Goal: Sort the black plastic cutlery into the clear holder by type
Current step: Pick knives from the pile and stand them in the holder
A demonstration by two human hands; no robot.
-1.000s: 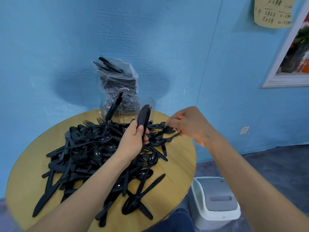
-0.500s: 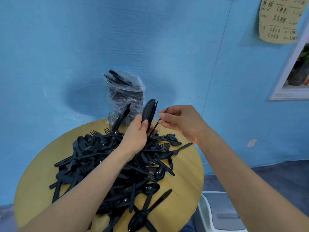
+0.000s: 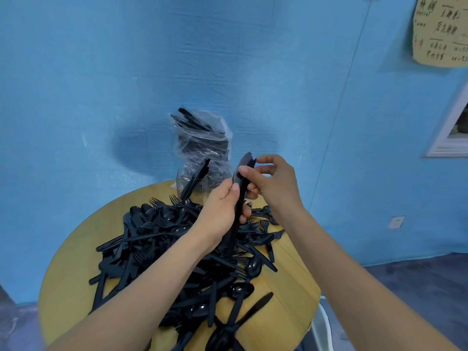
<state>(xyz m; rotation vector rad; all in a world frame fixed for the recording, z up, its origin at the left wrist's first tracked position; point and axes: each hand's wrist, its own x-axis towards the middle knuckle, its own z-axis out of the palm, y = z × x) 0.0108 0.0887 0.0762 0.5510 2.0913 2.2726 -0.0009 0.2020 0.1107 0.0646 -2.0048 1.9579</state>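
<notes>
A heap of black plastic forks, spoons and knives [image 3: 177,249] covers the round wooden table [image 3: 286,282]. My left hand [image 3: 222,209] grips an upright stack of black spoons [image 3: 243,171] above the heap. My right hand [image 3: 273,183] pinches the top of that same stack with thumb and forefinger. The clear holder [image 3: 202,183] stands at the table's far edge, with several black pieces [image 3: 196,182] leaning out of its left part. Most of the holder is hidden behind my hands.
A clear plastic bag [image 3: 202,143] full of black cutlery rises behind the holder against the blue wall. The rim of a white bin [image 3: 323,325] shows low on the right, beside the table. A paper note [image 3: 440,29] hangs at top right.
My right hand brought a single piece from the right side of the heap up to the stack and now pinches its top. The left hand raised the stack slightly.
</notes>
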